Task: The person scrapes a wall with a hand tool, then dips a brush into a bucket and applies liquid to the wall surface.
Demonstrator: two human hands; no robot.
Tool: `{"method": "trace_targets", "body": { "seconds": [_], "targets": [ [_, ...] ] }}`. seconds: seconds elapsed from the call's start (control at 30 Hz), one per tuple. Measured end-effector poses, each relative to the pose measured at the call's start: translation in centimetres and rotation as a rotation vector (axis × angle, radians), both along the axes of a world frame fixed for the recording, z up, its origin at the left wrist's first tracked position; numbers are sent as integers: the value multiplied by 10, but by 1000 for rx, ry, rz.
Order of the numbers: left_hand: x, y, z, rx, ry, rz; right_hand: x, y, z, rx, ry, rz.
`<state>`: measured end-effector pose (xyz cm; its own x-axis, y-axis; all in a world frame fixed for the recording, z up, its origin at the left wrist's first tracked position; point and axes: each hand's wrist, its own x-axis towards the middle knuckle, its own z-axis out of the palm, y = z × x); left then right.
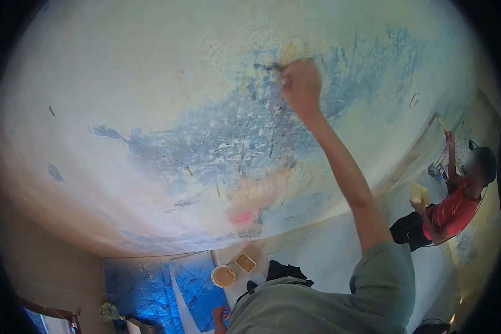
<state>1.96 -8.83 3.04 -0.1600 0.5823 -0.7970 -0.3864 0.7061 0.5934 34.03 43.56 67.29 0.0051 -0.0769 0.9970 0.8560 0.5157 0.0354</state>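
Observation:
My right hand is raised against the wall, blurred by motion, its fingers closed. A thin dark shape shows at its fingertips over the patch of peeling, grey-blue paint; whether it is a tool edge or a mark on the wall I cannot make out. Low in the view, beside my green shirt, my left hand is small and partly cut off by my body. Its fingers look curled, and what they hold is unclear. Nearest to it stand a round bucket and a rectangular tub with tan contents.
At the right, another person in a red shirt reaches to the wall with a tool and holds a yellowish board. Blue sheeting covers the floor at lower left. A cardboard box lies at the bottom edge.

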Motion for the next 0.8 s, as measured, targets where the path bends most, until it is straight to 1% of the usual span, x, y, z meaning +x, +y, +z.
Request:
{"method": "trace_targets", "body": {
  "seconds": [0.03, 0.07, 0.1, 0.13, 0.2, 0.23, 0.27, 0.3, 0.33, 0.37, 0.4, 0.43, 0.47, 0.5, 0.53, 0.57, 0.6, 0.63, 0.67, 0.73, 0.77, 0.8],
  "targets": [
    [-1, 7, 4, 7, 8, -1, -4, -6, -9, 12, -227, -9],
    [2, 15, 7, -71, 53, -28, -7, -8, -12, 25, -456, -17],
    [4, 20, 14, -154, 97, -55, 4, -3, -5, -3, -448, -17],
    [0, 24, 13, -153, 103, -54, 12, -5, 3, -2, -443, -17],
    [-1, 35, 12, -170, 92, -24, 24, -9, 17, -156, 0, -55],
    [-1, 38, 12, -171, 88, -24, 22, -3, 11, -151, 175, -116],
    [0, 42, 12, -119, 73, 16, 12, -3, 1, -154, 167, -116],
    [-1, 41, 14, -77, 63, 55, -5, -15, -15, -412, -82, -203],
    [-3, 46, 11, -117, 75, 12, -17, -23, -34, -666, -332, -279],
    [-4, 53, 6, -159, 87, -24, -20, -14, -68, -255, -417, -34],
    [-14, 58, -16, -74, 243, -220, -20, -15, -69, -274, -421, -18],
    [-26, 55, -45, -3, 386, -425, -17, -14, -62, -298, -324, -63],
    [-30, 43, -72, 78, 273, -164, -12, -12, -54, -322, -230, -112],
    [-15, 45, -15, 34, 104, -15, -5, -11, -38, -230, -106, -48],
    [-12, 46, -13, -13, 100, 78, -1, -4, -29, -139, 24, 15],
    [-10, 45, -3, -61, 107, 65, -2, 7, -34, -172, 21, 28],
    [-9, 40, 5, -107, 115, 50, -5, 17, -41, -102, 68, 41],
    [-10, 36, 3, -118, 93, 44, -7, 20, -49, -25, 113, 49],
    [-13, 25, -4, -133, 73, 35, -16, 13, -70, -53, 115, 51],
    [-11, 15, -3, -183, 83, 8, -41, 1, -111, -129, -451, 10],
    [-8, 12, -3, -214, 88, -19, -40, 0, -117, -32, -485, 68],
    [-5, 7, 1, -228, 84, -15, -34, -3, -113, -44, -489, 76]
  ]
}}
